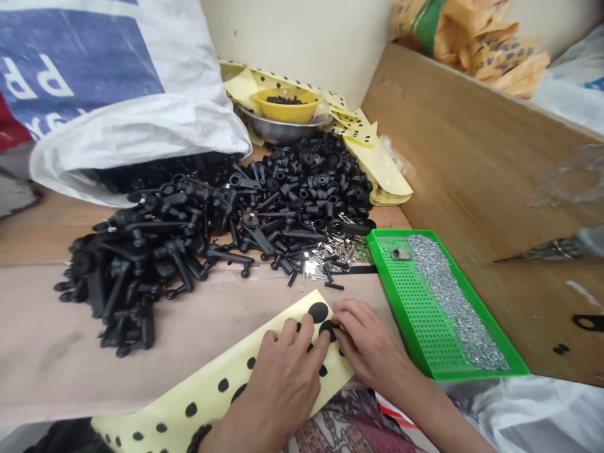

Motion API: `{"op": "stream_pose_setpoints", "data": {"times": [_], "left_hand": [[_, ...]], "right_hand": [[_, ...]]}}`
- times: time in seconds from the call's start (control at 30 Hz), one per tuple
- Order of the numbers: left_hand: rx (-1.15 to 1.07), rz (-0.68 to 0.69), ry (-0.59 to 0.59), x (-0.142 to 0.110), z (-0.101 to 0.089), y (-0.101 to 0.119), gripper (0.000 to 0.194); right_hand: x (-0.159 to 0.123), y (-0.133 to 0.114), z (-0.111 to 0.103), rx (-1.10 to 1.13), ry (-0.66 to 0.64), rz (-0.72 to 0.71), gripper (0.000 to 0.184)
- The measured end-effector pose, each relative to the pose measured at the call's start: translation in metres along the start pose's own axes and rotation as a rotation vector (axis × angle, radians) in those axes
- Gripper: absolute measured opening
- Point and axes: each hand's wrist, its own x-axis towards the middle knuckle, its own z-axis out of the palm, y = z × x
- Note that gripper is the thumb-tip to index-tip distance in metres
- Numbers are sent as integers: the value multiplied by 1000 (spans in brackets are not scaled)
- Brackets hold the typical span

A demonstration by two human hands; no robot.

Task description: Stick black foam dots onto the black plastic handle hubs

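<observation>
A yellow backing sheet [207,393] dotted with round black stickers lies at the table's near edge. My left hand [283,371] rests on it, fingers pressed flat and holding it down. My right hand [368,343] sits beside it at the sheet's far corner. Its fingertips pinch at a round black sticker [326,328]. Another large black sticker [318,311] sits just above, untouched.
A big pile of black plastic levers and round knobs [212,226] spills from a white woven sack [117,94]. Small metal parts [330,255] lie by a green perforated tray [401,314] of silver screws. A yellow bowl [285,104] in a steel bowl stands behind, on used yellow sheets.
</observation>
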Motion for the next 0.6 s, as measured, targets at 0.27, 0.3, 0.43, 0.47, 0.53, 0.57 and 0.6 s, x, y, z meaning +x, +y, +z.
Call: {"op": "stream_pose_setpoints", "data": {"times": [0.27, 0.3, 0.43, 0.47, 0.53, 0.57, 0.6], "left_hand": [[17, -5, 28, 2, 6, 1, 49], [20, -4, 30, 1, 6, 1, 49], [31, -2, 35, 1, 5, 3, 50], [34, -2, 35, 2, 4, 3, 49], [41, -1, 32, 2, 2, 4, 47], [45, -2, 30, 3, 2, 4, 45], [46, -2, 26, 3, 2, 4, 43]], "right_hand": [[0, -2, -8, 79, 3, 31, 19], [0, -1, -5, 42, 20, 33, 19], [3, 0, -1, -18, -2, 28, 17], [4, -1, -2, 0, -20, 30, 17], [4, -4, -6, 50, -57, 47, 18], [4, -7, -8, 76, -71, 58, 19], [3, -10, -9, 103, -81, 69, 19]]}}
